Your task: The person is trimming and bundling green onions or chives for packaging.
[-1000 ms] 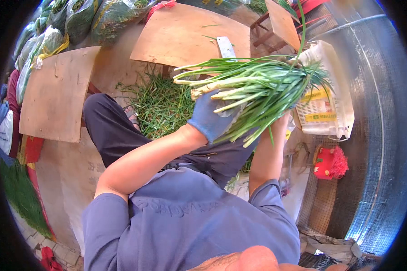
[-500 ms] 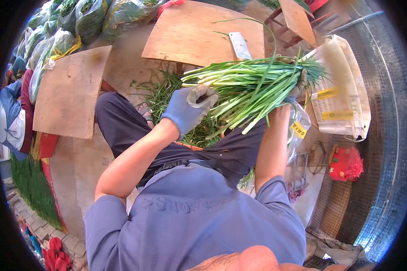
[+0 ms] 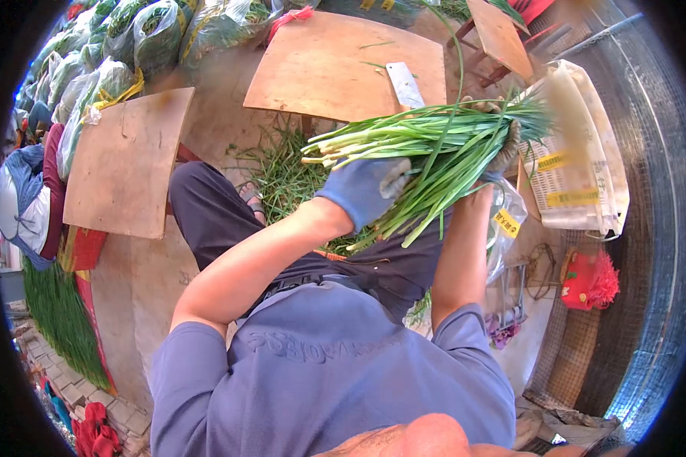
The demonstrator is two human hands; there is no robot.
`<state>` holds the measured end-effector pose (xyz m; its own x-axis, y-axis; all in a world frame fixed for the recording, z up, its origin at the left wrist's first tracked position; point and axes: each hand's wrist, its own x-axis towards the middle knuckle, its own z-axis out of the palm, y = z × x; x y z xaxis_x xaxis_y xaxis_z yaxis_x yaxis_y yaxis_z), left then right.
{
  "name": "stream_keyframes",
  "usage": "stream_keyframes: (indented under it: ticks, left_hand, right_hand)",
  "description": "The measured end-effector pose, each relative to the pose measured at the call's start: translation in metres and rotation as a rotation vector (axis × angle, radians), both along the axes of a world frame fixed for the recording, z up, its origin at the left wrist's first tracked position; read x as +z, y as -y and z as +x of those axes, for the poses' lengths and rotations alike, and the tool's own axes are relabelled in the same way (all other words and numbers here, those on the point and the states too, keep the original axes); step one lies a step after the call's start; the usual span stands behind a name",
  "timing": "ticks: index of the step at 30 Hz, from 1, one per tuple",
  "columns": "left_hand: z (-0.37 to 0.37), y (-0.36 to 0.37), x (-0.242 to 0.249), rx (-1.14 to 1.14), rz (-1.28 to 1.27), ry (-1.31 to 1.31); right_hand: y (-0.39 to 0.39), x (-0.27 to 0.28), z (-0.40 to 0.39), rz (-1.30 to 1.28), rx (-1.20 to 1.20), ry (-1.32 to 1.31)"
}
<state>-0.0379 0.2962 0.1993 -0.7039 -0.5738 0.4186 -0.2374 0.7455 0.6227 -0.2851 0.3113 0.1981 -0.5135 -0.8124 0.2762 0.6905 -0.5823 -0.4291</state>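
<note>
A large bunch of green chives [image 3: 434, 141] lies across in front of me, pale stalk ends to the left and leafy tips to the right. My right hand [image 3: 504, 148], in a glove, wraps round the bunch near its leafy end. At the near side, my left hand [image 3: 367, 186], in a blue glove with a grey palm, has its fingers curled against the lower stalks. Part of those fingers is hidden by the leaves. One long leaf stands out from the bunch and arches upward. Loose green leaves [image 3: 286, 171] cover the floor under the bunch.
Beyond the bunch stands a wooden table [image 3: 312, 65] with a flat rectangular blade [image 3: 405, 84] on it. Another wooden board [image 3: 126, 164] is at left, near filled plastic bags [image 3: 156, 34]. A white basket [image 3: 575, 171] and a red tufted object [image 3: 589, 280] are at right.
My left hand has moved right, from near the stalk ends to against the lower stalks. My right hand keeps its hold on the bunch.
</note>
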Motion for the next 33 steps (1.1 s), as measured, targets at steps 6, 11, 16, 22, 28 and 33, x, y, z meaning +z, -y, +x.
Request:
stream_keyframes:
  ticks: [6,11,16,22,28,33]
  left_hand:
    - [-0.043,-0.008,0.034,0.083,-0.237,-0.226]
    - [-0.052,-0.016,0.071,-0.077,0.066,-0.371]
    - [-0.013,-0.005,0.111,-0.235,1.136,-0.533]
    - [0.052,0.001,0.126,-0.036,0.939,-0.461]
    - [0.124,0.032,0.046,0.311,0.788,-0.090]
    - [0.151,0.049,-0.072,0.130,-0.019,0.679]
  right_hand:
    - [0.007,-0.018,0.007,0.018,-0.018,0.021]
    - [0.003,-0.060,-0.001,0.070,0.135,0.229]
    - [0.000,-0.046,0.010,0.169,0.030,0.163]
    - [-0.002,-0.057,-0.002,0.114,-0.029,0.127]
    - [-0.006,-0.057,-0.035,0.121,-0.047,0.111]
    - [0.000,-0.037,-0.036,0.143,0.032,0.067]
